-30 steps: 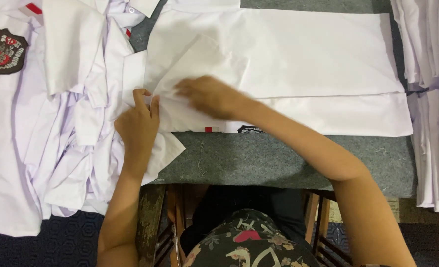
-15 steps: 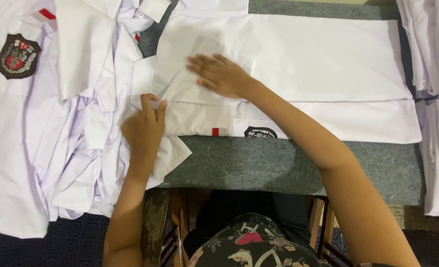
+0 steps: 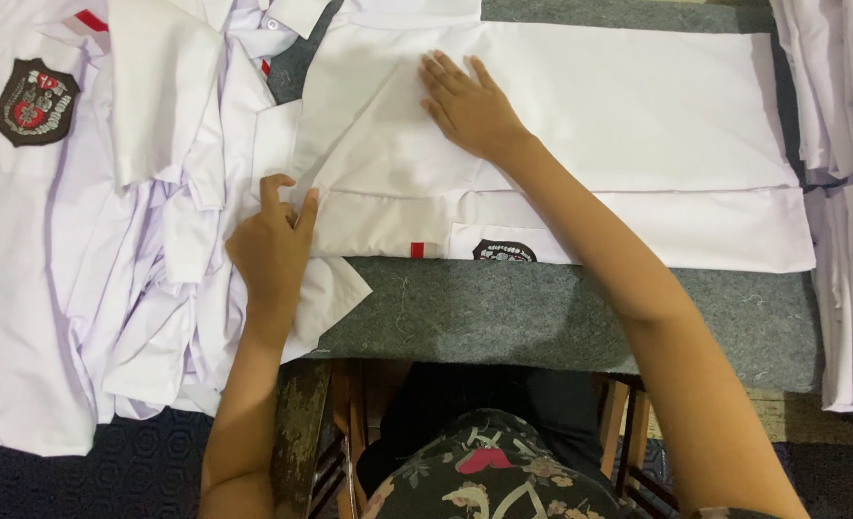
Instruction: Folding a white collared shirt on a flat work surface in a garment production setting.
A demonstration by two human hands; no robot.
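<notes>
Landmark: folded white shirt (image 3: 580,135), lying flat on the grey felt-covered bench (image 3: 561,317).
Done, by the look of it: the body lies in a long flat panel; one sleeve (image 3: 388,144) is turned in across it at the shirt's left end.
Right hand (image 3: 467,104): flat on that sleeve, fingers spread, grip wide and holding nothing.
Left hand (image 3: 271,245): at the shirt's left edge, fingers curled, thumb pressing the fold; no grasp that I can see.
Left, as I judge: further folds, since the panel is full length.
Beside the shirt's left end: loose heap of white shirts (image 3: 109,240), one with a dark badge (image 3: 34,101).
Beside its right end: stack of folded white shirts (image 3: 845,192).
</notes>
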